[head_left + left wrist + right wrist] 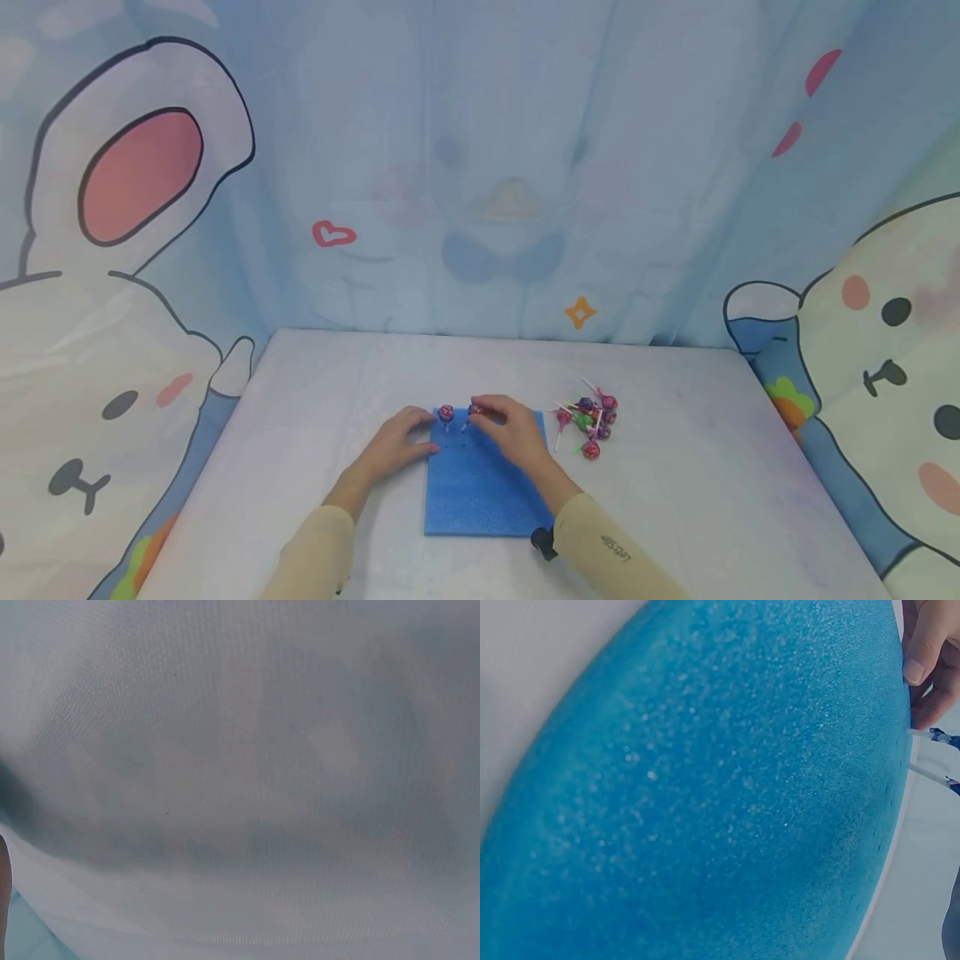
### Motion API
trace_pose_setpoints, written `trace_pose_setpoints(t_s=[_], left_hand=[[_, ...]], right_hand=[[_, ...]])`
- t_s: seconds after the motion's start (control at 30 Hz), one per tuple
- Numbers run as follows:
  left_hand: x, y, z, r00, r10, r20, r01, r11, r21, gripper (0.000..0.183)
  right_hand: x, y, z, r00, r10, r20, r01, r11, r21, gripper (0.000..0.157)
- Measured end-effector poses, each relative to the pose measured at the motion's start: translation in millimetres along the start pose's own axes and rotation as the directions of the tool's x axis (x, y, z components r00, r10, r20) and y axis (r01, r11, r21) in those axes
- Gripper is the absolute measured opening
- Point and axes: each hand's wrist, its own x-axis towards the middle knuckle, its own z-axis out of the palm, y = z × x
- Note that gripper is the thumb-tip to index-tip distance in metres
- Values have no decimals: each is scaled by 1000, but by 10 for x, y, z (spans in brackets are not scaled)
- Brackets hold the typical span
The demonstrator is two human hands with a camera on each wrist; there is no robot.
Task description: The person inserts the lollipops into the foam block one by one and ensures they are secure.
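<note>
plainly, left hand point(396, 440) spreads at blue board point(480, 492) edge, right hand point(516, 427) pinches a lollipop point(473, 410)

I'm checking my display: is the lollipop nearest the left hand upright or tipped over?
Upright: the lollipop stands head-up, its stick planted in the blue board.

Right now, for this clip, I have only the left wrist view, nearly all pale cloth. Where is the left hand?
Observer: The left hand is at the left edge of a blue board, near its far corner.
Operator: My view shows nothing of the right hand. Is it holding anything?
Observer: Yes, it pinches a lollipop over the far part of the board. I can't tell whether the stick is fully in.
Operator: Does anything stand upright beside that?
Observer: A second lollipop stands on its stick in the board, just left of the pinched one.
</note>
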Motion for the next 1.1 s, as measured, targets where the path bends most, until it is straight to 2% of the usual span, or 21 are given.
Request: trace_pose_setpoints(t_s=[0.23,0.47,0.67,0.9,1.1], left_hand=[[0,2,1,1000,-25,14,25,1000,-7,47],[-2,-6,9,999,-34,10,34,999,-16,47],[-1,-23,17,999,-32,7,32,999,-14,47],[-11,4,8,999,-29,13,30,999,-22,47],[-10,4,3,1000,-5,4,5,1000,-11,47]], right_hand=[[-10,-8,11,1000,21,20,-20,999,-39,31],[-13,6,57,996,79,44,-78,996,-45,33],[-8,18,96,992,118,46,-117,993,-30,32],[-22,67,142,984,166,60,-169,984,53,34],[-22,87,177,980,191,54,-194,978,73,36]])
